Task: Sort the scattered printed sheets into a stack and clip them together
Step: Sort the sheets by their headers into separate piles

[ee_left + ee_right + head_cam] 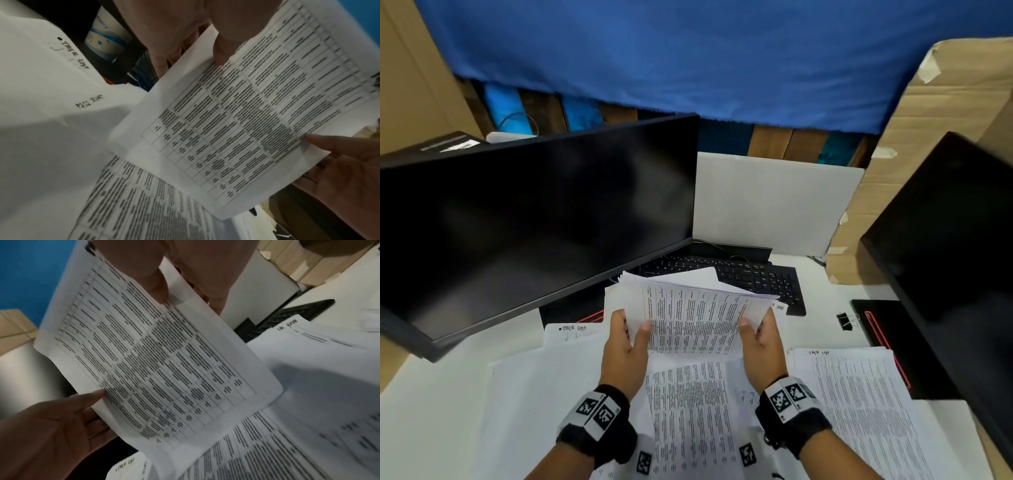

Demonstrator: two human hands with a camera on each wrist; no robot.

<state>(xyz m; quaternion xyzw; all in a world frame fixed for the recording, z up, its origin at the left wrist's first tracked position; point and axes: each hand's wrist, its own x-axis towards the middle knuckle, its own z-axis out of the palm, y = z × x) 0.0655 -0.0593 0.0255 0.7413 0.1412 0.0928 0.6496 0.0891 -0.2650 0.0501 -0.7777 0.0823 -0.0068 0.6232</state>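
A loose stack of printed sheets (pixel 688 308) is held up over the desk between both hands, its far edges fanned out. My left hand (pixel 628 337) grips its left edge, thumb on the printed face. My right hand (pixel 756 334) grips the right edge the same way. In the left wrist view the stack (pixel 236 121) shows its table print under my left thumb (pixel 223 47); the right wrist view shows the stack (pixel 154 361) under my right thumb (pixel 158 288). More printed sheets (pixel 688 418) lie scattered on the desk below. A black binder clip (pixel 844 322) lies to the right.
A dark monitor (pixel 534 222) stands at the left, and a second monitor (pixel 945 257) at the right. A black keyboard (pixel 750 277) lies behind the held sheets. Another pile of sheets (pixel 859 404) lies at the right, partly on a black mat (pixel 887 339). A cardboard box (pixel 928 154) stands behind.
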